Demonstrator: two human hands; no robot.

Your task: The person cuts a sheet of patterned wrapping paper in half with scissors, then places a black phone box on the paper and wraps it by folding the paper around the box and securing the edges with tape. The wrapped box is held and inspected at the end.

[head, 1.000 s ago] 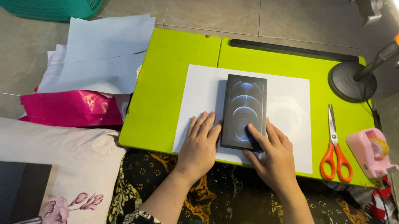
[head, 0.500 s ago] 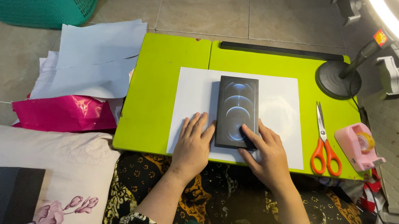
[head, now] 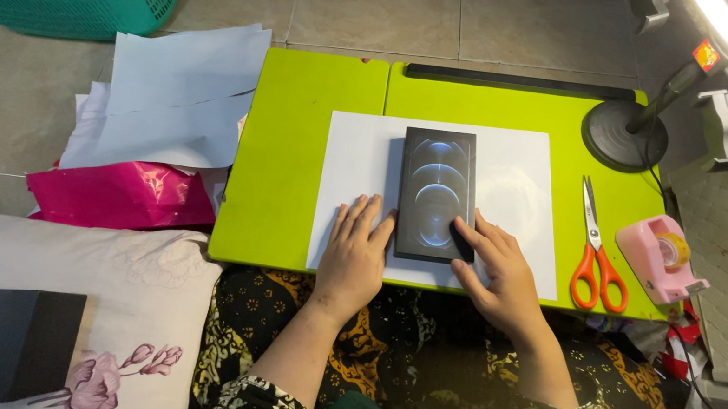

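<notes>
My dark box (head: 437, 193) lies centred on the flat, unfolded white sheet (head: 361, 153) near the bench's (head: 296, 149) front edge, left hand (head: 354, 255) spread flat beside it, right hand (head: 496, 269) fingertips pressing its near corner, nothing pinched.

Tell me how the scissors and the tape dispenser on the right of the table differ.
The scissors have orange handles and slim metal blades; the tape dispenser is a chunky pink block holding a roll. The scissors lie flat, closed, fully on the green table; the tape dispenser sits at its right edge, farther from the right hand. Neither is being touched.
</notes>
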